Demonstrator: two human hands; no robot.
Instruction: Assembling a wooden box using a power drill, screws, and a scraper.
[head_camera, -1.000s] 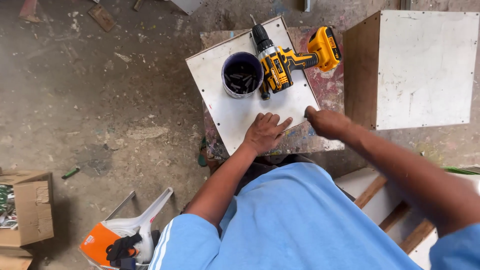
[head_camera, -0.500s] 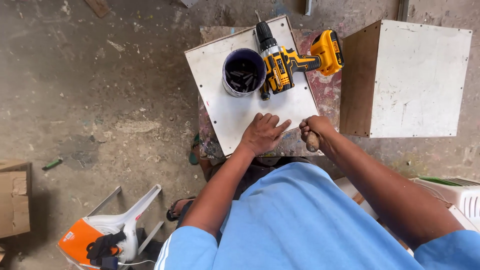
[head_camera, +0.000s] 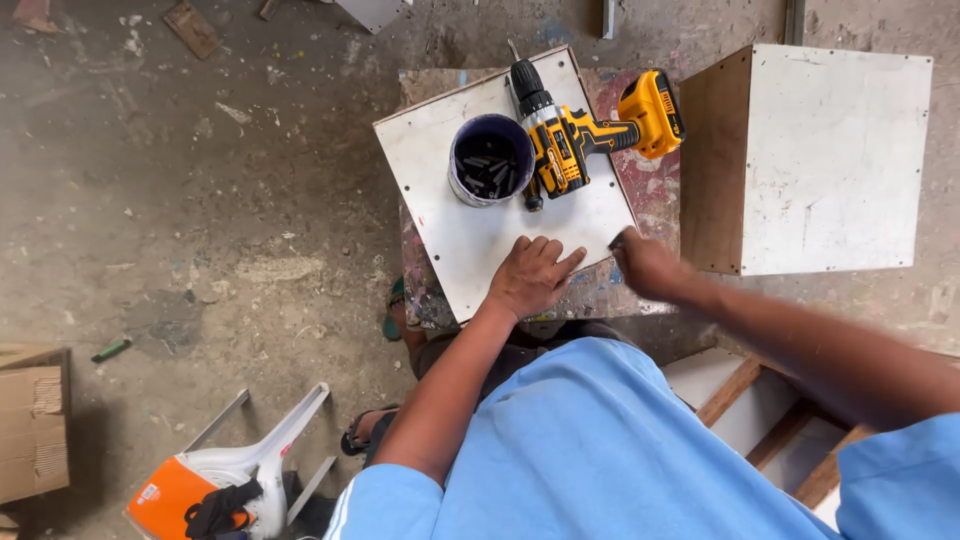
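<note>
A white board (head_camera: 470, 240) is seen laid flat on a paint-stained counter (head_camera: 655, 175) and pinned near its front edge by the left hand (head_camera: 530, 275), whose fingers (head_camera: 560, 262) are spread flat and narrow on the surface, nothing being gripped. The right hand (head_camera: 645, 265) is placed at the board's front right corner; its fingers are curled, and something small and dark may be pinched there, though this cannot be told for certain.

A yellow and black cordless drill (head_camera: 575, 140) is seen lying on its side across the far part of the board, touching a round tub (head_camera: 490, 160). The tub is seen to be filled with dark screws or bits; which of the two cannot be made out.

It is judged that the board, which overhangs the counter on the left, could be tipped if weight were shifted, and that the drill and tub could then be slid off and the contents spilled onto the dusty floor (head_camera: 200, 200).

A white-faced cabinet box (head_camera: 830, 150) is stood just beside the counter, an overturned plastic chair (head_camera: 250, 470) lies near the person's foot, and a cardboard carton (head_camera: 35, 430) is seen at the left edge.
</note>
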